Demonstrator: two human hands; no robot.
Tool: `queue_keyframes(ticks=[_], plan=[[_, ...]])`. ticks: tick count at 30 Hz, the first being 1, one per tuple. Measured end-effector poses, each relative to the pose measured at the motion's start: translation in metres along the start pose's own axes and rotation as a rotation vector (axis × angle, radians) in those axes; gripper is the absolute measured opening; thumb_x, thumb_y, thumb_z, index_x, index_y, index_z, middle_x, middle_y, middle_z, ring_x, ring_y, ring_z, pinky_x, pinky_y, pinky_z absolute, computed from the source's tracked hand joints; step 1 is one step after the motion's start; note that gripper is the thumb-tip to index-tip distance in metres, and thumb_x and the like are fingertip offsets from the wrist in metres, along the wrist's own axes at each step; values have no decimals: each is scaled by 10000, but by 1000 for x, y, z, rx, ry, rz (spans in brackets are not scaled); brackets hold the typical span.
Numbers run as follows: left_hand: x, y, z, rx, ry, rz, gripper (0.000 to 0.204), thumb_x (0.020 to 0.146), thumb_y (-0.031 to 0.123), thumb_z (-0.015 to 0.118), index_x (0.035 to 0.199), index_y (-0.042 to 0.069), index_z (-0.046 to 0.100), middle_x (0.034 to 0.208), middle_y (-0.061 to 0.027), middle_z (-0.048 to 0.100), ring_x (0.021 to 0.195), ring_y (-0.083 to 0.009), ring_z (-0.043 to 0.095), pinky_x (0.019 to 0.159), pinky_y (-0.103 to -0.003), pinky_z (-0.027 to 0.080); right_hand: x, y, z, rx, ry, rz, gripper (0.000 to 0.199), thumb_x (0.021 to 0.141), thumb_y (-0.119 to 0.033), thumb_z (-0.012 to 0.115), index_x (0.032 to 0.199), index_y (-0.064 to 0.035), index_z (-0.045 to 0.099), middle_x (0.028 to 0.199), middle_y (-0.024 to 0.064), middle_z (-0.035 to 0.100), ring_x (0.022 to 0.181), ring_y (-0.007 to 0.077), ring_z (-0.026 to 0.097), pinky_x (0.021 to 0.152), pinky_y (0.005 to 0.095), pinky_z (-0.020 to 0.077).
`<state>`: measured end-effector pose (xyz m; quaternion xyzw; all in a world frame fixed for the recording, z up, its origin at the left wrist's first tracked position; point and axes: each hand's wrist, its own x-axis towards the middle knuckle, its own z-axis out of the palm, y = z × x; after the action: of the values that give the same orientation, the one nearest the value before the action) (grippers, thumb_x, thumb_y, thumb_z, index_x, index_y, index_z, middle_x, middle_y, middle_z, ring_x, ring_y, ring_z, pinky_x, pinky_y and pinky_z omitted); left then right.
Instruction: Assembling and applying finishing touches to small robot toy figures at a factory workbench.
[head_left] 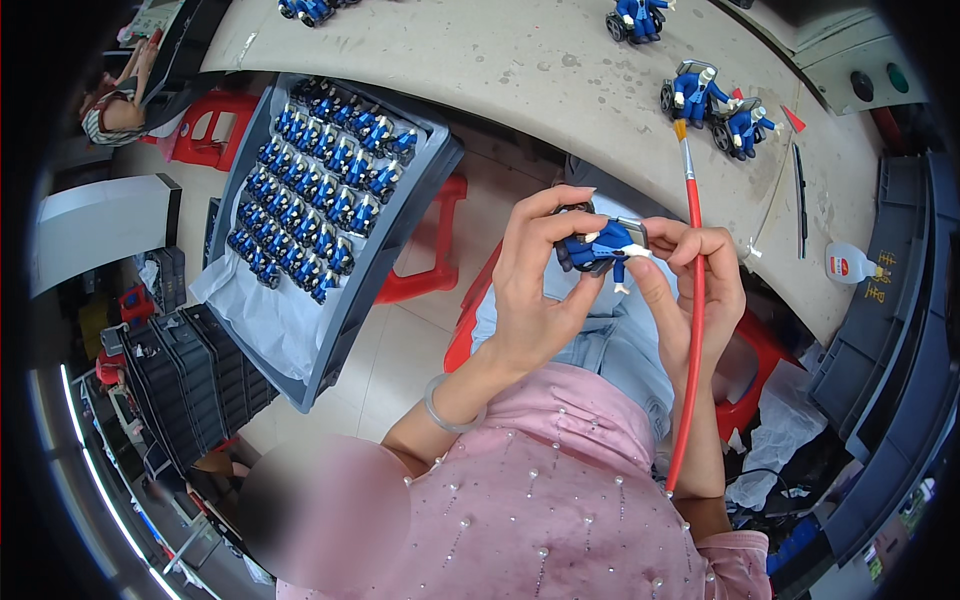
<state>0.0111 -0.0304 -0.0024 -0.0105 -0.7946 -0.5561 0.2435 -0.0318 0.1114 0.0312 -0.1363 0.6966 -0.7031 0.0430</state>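
Between my two hands, above my lap, is a small figurine in a blue suit seated in a black wheelchair, turned on its side. The fingers and thumb of my left hand close round the wheel end. My right hand pinches the other end, by the figurine's pale head. A long red-handled paintbrush is also held in my right hand, its bristles pointing up and away from me. Beyond the brush tip, two similar figurines stand on the table.
At left, a grey tray lined with white sheet carries rows of blue figurines. The worktable bears more figurines, a thin black stick and a small white bottle. Red stools and stacked dark crates stand nearby; another person is far left.
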Motion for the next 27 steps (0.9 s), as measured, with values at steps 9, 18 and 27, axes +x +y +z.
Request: queue_keyframes(ticks=[9, 18, 27], plan=[[1, 28, 8, -626, 40, -363, 656, 738, 18, 733, 1314, 26, 420, 1161, -102, 534, 1049, -168, 532, 854, -294, 471, 10, -9, -11, 138, 38, 160, 216, 829, 28, 657, 852, -44, 454, 961, 167, 646, 857, 102, 592, 704, 221, 480], [2, 13, -13, -923, -159, -641, 686, 787, 125, 763, 1342, -53, 400, 1205, -110, 527, 1087, -142, 534, 919, -265, 453, 25, -13, -19, 12, 26, -4, 179, 939, -87, 542, 1062, 41, 518, 1001, 173, 666, 855, 162, 614, 821, 273, 470], [-3, 2, -5, -837, -92, -584, 727, 783, 168, 766, 1338, -76, 366, 1196, -174, 568, 1093, -238, 592, 960, -344, 465, 12, -39, -32, -198, 69, -300, 494, 913, -418, 563, 892, 62, 677, 725, 114, 607, 624, 161, 549, 557, 259, 410]])
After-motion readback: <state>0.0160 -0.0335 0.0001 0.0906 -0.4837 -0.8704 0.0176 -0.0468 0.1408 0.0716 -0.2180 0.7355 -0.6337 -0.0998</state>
